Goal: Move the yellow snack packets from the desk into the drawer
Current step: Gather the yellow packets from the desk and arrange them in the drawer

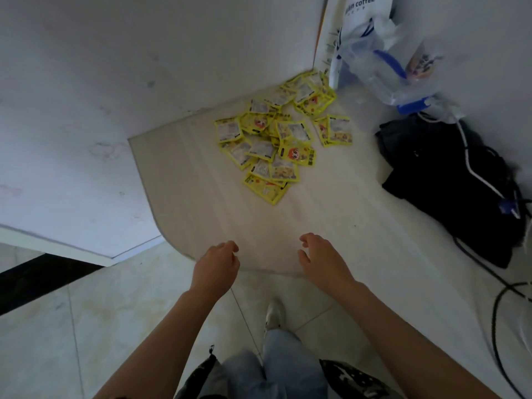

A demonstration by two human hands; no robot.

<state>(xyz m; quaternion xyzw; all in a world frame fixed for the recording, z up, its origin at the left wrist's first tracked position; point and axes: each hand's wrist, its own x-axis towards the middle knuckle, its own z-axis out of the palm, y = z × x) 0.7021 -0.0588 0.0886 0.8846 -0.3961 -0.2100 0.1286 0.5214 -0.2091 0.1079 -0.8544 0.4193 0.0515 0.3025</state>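
Packets (275, 136) are seen heaped in a loose pile on the desk (331, 203), well ahead of both hands, toward the far corner where the desk meets the wall. Many overlap; some lie print-side up w/ a red cartoon face, others show the pale back. A couple are set slightly apart, just to the right of the main heap. The nearest packet is still well beyond the fingertips, w/ a bare stretch of desk between.

L hand (216, 264) is held over the desk's near edge, palm down, fingers loosely curled, nothing gripped. R hand (322, 259) is held beside it at about the same reach, fingers relaxed and slightly spread, thumb out toward the L hand, nothing held either. Whether either hand touches the desk surface can't be told. A gap is left between the two hands.

Further out, ahead and to the right of the R hand, a black bag (449, 180) is lying on the desk, w/ white and dark cables (483, 180) run across it. Beyond that, in the far right corner, a clear plastic bag (383, 67) w/ blue parts is seen, and behind it a white paper bag (365, 10) printed "coffee". More cables (501, 318) trail off the desk edge to the right of the R forearm.

Below the hands, a tiled floor (100, 326), jeans (276, 367) and one shoe (273, 313) are visible. No drawer is made out
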